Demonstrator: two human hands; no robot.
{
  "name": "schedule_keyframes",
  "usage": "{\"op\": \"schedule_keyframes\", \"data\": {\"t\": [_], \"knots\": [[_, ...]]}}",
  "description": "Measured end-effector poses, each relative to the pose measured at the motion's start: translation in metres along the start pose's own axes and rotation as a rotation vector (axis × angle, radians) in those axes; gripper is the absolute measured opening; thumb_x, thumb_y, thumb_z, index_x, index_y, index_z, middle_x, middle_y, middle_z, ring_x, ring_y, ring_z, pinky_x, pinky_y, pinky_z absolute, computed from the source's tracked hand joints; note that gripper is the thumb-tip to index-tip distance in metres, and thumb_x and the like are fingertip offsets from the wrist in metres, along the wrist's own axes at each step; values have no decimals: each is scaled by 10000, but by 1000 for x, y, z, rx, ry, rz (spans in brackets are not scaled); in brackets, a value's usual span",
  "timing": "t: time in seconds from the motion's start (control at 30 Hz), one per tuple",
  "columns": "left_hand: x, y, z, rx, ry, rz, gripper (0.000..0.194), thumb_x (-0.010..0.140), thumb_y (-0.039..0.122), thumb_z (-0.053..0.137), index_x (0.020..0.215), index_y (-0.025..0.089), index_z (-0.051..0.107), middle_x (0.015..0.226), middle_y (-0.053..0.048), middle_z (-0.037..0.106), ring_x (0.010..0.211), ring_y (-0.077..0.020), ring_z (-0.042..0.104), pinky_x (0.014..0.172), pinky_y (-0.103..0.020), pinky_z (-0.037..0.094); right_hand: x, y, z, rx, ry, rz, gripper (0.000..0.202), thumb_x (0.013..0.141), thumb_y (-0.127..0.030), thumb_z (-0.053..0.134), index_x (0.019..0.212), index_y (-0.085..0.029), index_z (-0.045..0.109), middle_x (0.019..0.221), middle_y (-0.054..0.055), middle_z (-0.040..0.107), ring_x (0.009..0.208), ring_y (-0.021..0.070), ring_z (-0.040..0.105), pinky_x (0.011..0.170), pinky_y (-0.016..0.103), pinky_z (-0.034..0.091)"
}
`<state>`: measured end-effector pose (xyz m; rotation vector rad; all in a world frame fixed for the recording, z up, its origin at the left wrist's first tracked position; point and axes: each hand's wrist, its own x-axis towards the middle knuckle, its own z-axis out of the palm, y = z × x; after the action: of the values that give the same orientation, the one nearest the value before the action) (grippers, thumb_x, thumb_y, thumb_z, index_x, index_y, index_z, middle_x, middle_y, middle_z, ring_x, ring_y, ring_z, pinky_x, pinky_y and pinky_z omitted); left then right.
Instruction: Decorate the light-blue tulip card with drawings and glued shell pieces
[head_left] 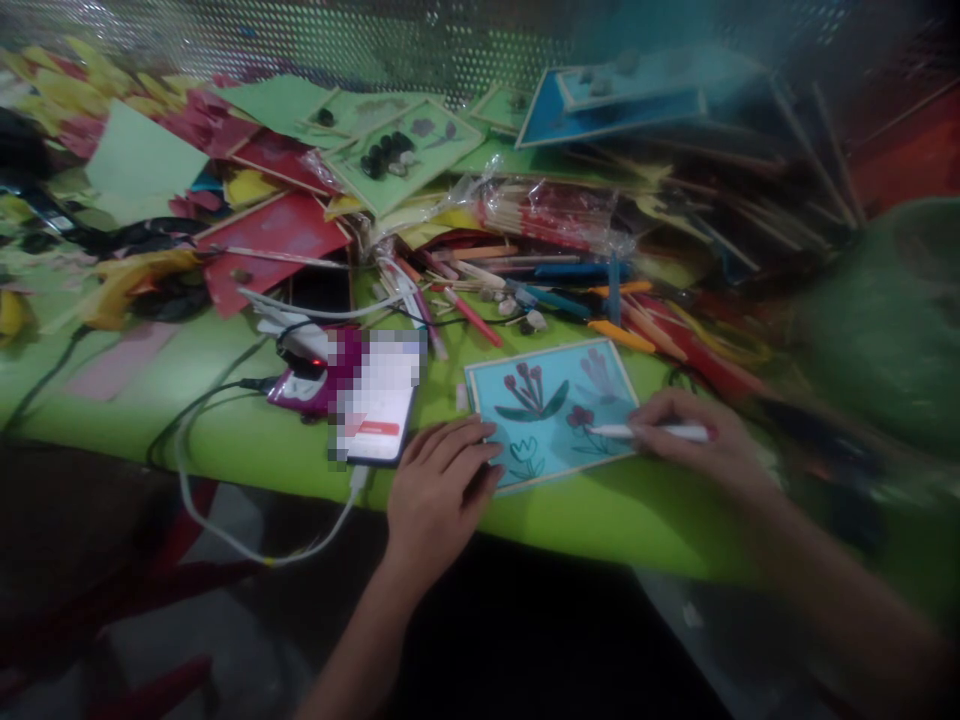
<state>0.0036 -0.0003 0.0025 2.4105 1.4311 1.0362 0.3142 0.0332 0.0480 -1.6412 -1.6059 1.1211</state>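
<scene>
A blue card [559,455] with a pale stick border lies on the green table near its front edge. Drawn on it are red flowers with green leaves, a faint purple flower and a green outlined tulip. My right hand [686,430] is closed round a white felt-tip pen [619,432], its tip at the lower red flower. My left hand [442,480] lies flat with fingers stretched out, the fingertips on the card's left edge. Just left of that hand is a phone [382,400] with a lit screen and a white cable plugged in.
A purple power strip [311,375] with cables stands left of the phone. Behind the card lie several pens [472,315], small stones and bundled sticks [555,215]. Framed cards [450,140] and coloured paper are heaped at the back. A yellow glue gun [127,285] lies left; a green rounded object [885,310] stands right.
</scene>
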Motion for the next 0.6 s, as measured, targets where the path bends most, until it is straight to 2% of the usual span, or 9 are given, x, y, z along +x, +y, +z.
{"op": "schedule_keyframes", "data": {"t": [0.2,0.4,0.6], "knots": [[-2,-1,1,-4,-16,-6,140,952,190,681,1078,249,690,1207,-23,784,1189,-241,715,1014,-455,535,2,-3,1,-36,17,15,270,757,-504,786,709,-245,724,639,-7,626,562,146,491,508,269,321],[-1,-1,1,-7,-14,-5,128,958,196,677,1074,247,697,1205,-26,784,1188,-237,714,1021,-446,526,0,-3,0,-16,48,31,253,769,-467,784,717,-228,720,680,1,646,605,156,507,564,285,352],[-1,-1,1,-8,-2,1,118,961,203,673,1066,250,700,1195,-26,789,1173,-236,722,1004,-442,533,-1,0,-2,25,21,22,280,779,-477,794,695,-227,699,722,8,674,609,159,520,582,293,357]]}}
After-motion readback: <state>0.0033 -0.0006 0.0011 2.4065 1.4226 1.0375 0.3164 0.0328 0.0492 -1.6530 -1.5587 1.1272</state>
